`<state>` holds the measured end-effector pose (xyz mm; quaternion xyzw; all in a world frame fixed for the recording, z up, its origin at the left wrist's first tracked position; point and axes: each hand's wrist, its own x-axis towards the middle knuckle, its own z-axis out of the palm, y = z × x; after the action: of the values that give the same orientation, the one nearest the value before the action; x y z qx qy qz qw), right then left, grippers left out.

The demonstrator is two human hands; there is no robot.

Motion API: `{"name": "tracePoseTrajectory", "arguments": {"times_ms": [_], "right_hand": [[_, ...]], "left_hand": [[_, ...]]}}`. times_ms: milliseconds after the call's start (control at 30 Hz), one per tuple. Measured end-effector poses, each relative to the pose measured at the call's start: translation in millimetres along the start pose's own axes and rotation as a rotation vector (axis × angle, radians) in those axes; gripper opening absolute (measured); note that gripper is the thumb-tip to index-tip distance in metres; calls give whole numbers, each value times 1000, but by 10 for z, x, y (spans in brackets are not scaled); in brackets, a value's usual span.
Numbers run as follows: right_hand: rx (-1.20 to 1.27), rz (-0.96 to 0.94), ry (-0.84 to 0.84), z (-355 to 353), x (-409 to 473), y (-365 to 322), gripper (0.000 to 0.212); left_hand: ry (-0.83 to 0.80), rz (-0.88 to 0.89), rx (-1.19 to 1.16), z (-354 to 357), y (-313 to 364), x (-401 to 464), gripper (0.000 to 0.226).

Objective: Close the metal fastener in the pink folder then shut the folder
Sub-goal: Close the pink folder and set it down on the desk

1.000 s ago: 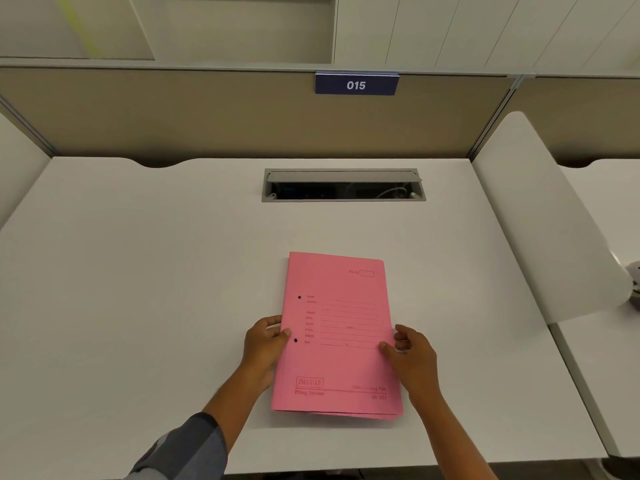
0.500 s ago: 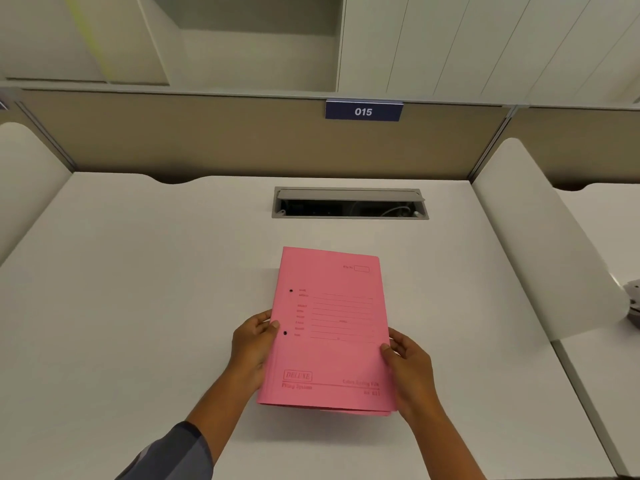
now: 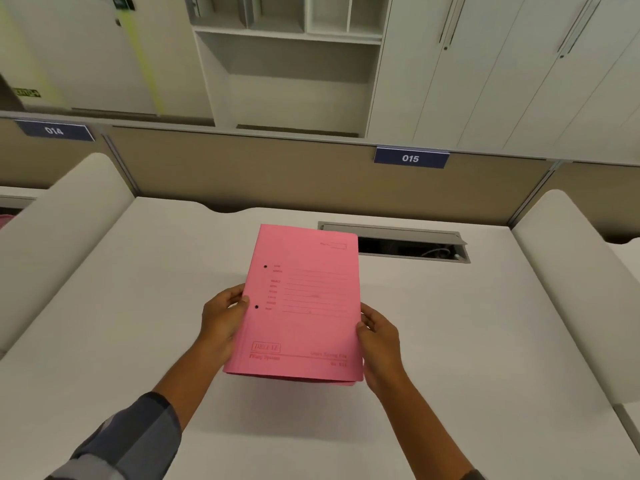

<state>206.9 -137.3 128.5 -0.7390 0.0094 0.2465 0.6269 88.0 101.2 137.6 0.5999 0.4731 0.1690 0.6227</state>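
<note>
The pink folder (image 3: 301,303) is shut, its printed front cover facing up, and it is held in the air above the white desk (image 3: 138,306). My left hand (image 3: 221,323) grips its left edge beside the lower of two punched holes. My right hand (image 3: 379,344) grips the right edge near the bottom corner. The metal fastener is hidden inside the folder.
A grey cable hatch (image 3: 412,245) lies open in the desk behind the folder. White side dividers stand at the left (image 3: 59,237) and right (image 3: 581,271). A beige partition with plates 015 (image 3: 410,157) and 014 (image 3: 54,130) runs along the back, cabinets beyond.
The folder has left the desk: both hands lifted it and carried it a little to the left. My head has tilted up, so more of the cabinets shows.
</note>
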Motion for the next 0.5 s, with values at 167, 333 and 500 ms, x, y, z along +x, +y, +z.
{"name": "tracePoseTrajectory", "arguments": {"times_ms": [167,333,500], "right_hand": [[-15,-26,-72,656,94,-220,41],[-28,-39,-119,1237,297,-308,43],[-3,5,-112,1718,621,-359,33]], "left_hand": [[66,18,25,-484,171,457,14],[101,46,58,-848,233,958,21],[110,56,87,-987,236,1458,28]]}}
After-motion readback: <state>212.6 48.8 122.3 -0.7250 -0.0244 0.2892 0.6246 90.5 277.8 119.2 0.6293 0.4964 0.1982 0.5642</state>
